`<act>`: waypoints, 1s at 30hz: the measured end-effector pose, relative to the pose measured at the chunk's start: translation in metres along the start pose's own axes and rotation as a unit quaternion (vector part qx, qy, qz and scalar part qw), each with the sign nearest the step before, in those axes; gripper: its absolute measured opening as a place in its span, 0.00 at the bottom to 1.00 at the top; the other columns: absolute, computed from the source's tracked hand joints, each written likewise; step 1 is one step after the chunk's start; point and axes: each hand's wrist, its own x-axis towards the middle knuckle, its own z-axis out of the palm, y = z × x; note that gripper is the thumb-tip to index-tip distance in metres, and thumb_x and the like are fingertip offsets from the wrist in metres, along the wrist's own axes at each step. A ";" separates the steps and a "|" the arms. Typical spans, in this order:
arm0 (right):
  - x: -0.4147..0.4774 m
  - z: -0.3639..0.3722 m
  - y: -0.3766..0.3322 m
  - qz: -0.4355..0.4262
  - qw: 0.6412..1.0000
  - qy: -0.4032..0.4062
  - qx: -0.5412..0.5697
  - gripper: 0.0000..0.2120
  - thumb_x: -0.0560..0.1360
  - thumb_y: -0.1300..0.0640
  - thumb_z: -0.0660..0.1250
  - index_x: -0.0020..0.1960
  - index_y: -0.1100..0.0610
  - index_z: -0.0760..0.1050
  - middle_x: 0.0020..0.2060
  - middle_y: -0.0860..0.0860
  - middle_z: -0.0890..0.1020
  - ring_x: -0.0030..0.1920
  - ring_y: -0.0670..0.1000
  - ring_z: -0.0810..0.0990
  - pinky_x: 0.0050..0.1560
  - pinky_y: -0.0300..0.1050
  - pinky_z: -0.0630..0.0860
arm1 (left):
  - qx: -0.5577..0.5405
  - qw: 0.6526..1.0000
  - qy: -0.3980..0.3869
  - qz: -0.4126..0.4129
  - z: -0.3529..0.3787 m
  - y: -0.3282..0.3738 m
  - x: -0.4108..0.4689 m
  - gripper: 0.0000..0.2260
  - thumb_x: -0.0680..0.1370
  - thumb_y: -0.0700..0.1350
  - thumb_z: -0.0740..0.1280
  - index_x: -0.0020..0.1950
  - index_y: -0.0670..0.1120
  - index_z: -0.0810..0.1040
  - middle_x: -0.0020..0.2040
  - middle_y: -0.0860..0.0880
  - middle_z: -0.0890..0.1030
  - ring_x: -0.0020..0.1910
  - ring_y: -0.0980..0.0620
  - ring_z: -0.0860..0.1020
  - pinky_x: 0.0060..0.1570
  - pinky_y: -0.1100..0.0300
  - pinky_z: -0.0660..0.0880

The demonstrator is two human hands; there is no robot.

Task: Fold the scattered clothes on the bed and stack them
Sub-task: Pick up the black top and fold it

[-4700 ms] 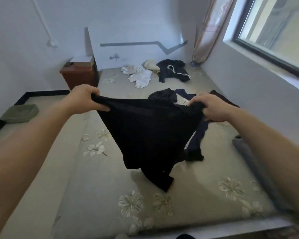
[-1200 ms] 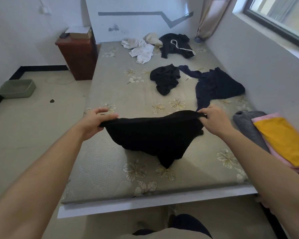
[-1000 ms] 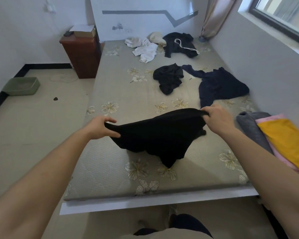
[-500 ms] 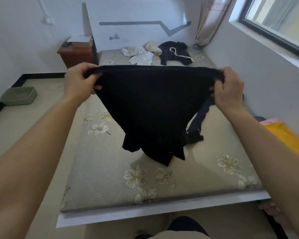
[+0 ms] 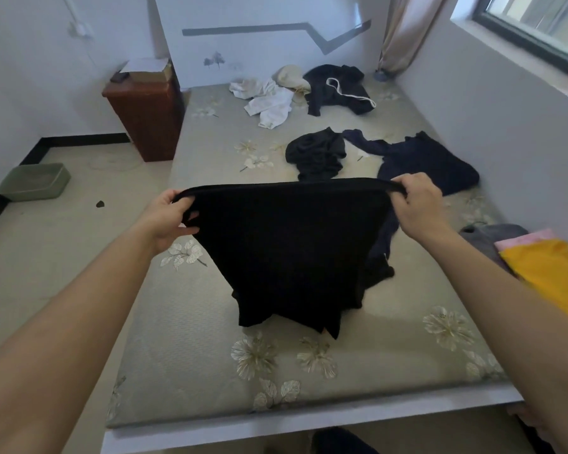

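A black garment (image 5: pixel 289 247) hangs stretched between my two hands above the near half of the bed (image 5: pixel 184 348). My left hand (image 5: pixel 168 216) grips its upper left corner and my right hand (image 5: pixel 417 204) grips its upper right corner. Its lower end dangles just over the mattress. Scattered farther back lie a crumpled black piece (image 5: pixel 317 152), a dark navy garment (image 5: pixel 423 162), a black hoodie with a white cord (image 5: pixel 338 88) and white clothes (image 5: pixel 269 103). A folded stack with a yellow piece (image 5: pixel 551 273) on top sits at the bed's right edge.
A brown bedside cabinet (image 5: pixel 145 106) stands left of the bed's head. A green tray (image 5: pixel 33 181) lies on the floor at the left wall. The wall and window run along the bed's right side.
Half a second ago I held the black garment high in front of me; it has come down lower over the mattress, still stretched between both hands.
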 end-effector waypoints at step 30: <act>0.169 0.043 -0.039 -0.042 0.996 0.034 0.069 0.11 0.83 0.60 0.58 0.59 0.63 0.77 0.52 0.61 0.77 0.55 0.59 0.74 0.54 0.42 0.63 | 0.203 0.933 0.191 0.227 -0.016 0.077 0.110 0.09 0.78 0.46 0.62 0.49 0.43 0.79 0.48 0.45 0.78 0.47 0.48 0.74 0.45 0.57 0.67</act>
